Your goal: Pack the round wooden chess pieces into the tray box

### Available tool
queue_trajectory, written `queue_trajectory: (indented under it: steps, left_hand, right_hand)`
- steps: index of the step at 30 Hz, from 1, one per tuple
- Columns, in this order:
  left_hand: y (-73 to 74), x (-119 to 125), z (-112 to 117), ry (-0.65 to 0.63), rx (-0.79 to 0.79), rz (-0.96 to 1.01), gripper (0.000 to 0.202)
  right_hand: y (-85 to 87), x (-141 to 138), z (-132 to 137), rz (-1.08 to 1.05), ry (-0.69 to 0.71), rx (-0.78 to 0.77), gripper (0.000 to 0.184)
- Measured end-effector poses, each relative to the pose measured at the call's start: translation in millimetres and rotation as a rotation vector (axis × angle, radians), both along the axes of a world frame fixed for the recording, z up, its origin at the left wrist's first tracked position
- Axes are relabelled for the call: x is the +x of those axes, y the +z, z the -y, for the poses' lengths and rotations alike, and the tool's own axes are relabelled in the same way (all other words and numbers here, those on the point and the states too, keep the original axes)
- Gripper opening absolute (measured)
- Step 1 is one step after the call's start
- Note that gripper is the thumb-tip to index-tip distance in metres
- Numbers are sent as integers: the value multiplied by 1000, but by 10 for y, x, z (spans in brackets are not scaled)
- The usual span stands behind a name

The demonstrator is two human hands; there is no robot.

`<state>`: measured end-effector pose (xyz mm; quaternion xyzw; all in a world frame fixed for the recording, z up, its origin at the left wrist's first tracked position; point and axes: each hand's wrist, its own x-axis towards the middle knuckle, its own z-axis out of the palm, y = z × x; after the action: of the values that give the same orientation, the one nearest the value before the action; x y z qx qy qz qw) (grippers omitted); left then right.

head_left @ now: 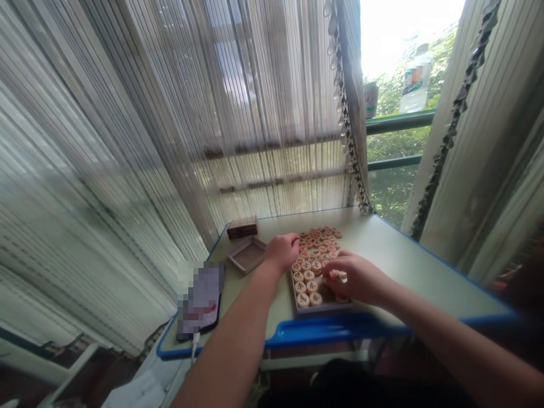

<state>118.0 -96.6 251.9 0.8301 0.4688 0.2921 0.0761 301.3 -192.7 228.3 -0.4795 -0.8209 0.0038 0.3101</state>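
A shallow box (325, 310) sits near the table's front edge, with round wooden xiangqi pieces (308, 276) standing in rows along its left side and back. Beyond it, loose xiangqi pieces (317, 243) with red and black characters lie spread on the table. My left hand (284, 251) is at the left edge of the loose pieces, its fingers curled together; what they hold, if anything, is hidden. Over the right part of the box, my right hand (355, 276) has bent fingers closed around what looks like a xiangqi piece, partly covered by the hand.
An empty box lid (247, 255) and a small brown box (242, 227) lie at the back left. A phone (204, 300) with a white cable (195, 342) rests on the left. String curtains (272, 113) hang behind the table (408, 266), which has a blue edge.
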Motion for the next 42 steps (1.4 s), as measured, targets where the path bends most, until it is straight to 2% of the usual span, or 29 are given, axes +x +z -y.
queue_trajectory:
  steps: [6,13,19,23,29,37,42]
  left_hand:
    - [-58,8,-36,64,35,-47,26]
    - [-67,19,-36,8,20,35,25]
    - [-50,29,-29,8,36,60,26]
    - [-44,23,-25,12,34,33,26]
    - [-52,41,-6,16,54,-41,27]
    - [-25,75,71,69,85,-154,29]
    - [-38,71,46,53,87,-177,29]
  right_hand:
    - [-68,-115,-2,77,38,3,7]
    - [-12,-97,-35,71,24,-102,14]
    - [32,-183,-8,168,-122,-98,10]
    - [41,-243,-19,147,-200,-129,8]
    - [98,-252,-41,143,-183,-143,11]
    - [182,-234,-87,184,-230,-296,12]
    - [126,-224,-120,111,-165,-245,11]
